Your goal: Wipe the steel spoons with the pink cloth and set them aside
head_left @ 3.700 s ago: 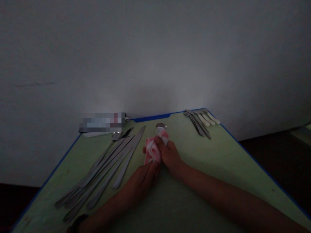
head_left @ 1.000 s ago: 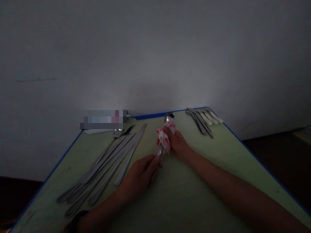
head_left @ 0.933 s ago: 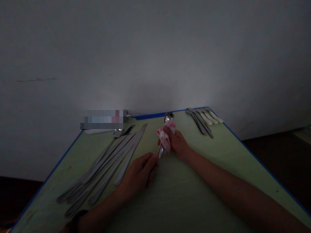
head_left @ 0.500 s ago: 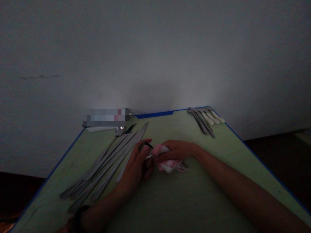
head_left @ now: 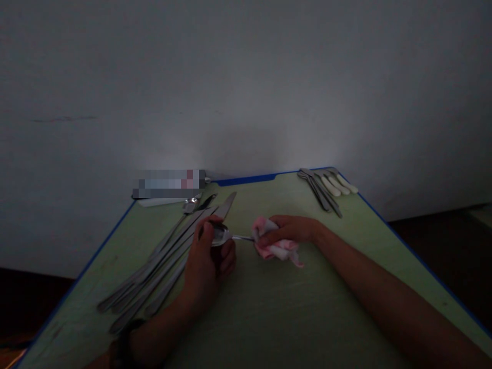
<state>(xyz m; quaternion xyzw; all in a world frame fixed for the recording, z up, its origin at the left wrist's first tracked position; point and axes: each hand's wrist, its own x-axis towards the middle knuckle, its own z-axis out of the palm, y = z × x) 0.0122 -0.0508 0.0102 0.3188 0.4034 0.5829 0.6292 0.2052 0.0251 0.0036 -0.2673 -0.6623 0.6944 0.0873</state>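
Observation:
Over the middle of the table, my left hand (head_left: 209, 253) is closed on the bowl end of a metal spoon (head_left: 221, 236), thumb on top. The spoon's thin handle points right, into a pink and white cloth (head_left: 282, 249). My right hand (head_left: 290, 230) grips that cloth, bunched around the handle, whose far end is hidden inside it. Just left of my left hand lie several long metal utensils (head_left: 165, 259), among them knives with flat blades and a spoon (head_left: 190, 206) with its bowl toward the wall.
The green table (head_left: 307, 312) has a blue edge and meets a grey wall (head_left: 246, 92). At its back right lies a group of cutlery (head_left: 321, 189), some with white handles (head_left: 342, 185). A blurred-out box-like object (head_left: 169, 183) stands at the back left.
My left hand has moved left with the spoon bowl, and my right hand with the cloth slightly right. A stretch of bare spoon handle now shows between them.

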